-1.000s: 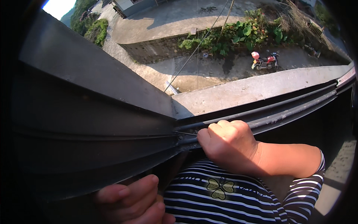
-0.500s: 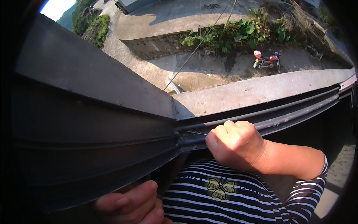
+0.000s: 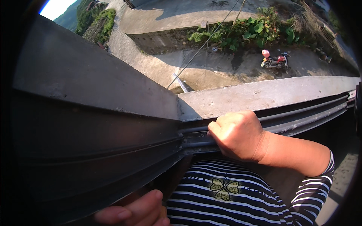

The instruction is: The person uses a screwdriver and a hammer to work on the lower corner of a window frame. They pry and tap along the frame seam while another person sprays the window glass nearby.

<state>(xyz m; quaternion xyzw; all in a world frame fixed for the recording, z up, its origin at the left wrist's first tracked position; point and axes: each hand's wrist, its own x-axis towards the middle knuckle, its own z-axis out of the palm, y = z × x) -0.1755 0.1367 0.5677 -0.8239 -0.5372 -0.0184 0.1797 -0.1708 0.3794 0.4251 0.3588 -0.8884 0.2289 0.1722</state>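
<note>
My right hand (image 3: 237,135) is a fist over the dark metal window track (image 3: 301,116), near its left corner; what it grips is hidden. The track's grooves are scuffed and speckled with grit. My left hand (image 3: 134,211) is low at the bottom edge, below the dark vertical frame (image 3: 94,135), its fingers curled with something small and yellowish partly hidden among them. A striped top with a clover patch (image 3: 224,188) lies below the track.
A concrete sill (image 3: 264,90) and side wall (image 3: 94,75) border the opening. Below outside are a red motorbike (image 3: 277,60), a paved path, a stone retaining wall (image 3: 154,43) with plants (image 3: 256,32), cables and hillside greenery at the upper left.
The view has shifted slightly. My right fist moved right, then up along the track; the thin metal piece that stuck out left of it is now mostly hidden. My left hand sits lower in view.
</note>
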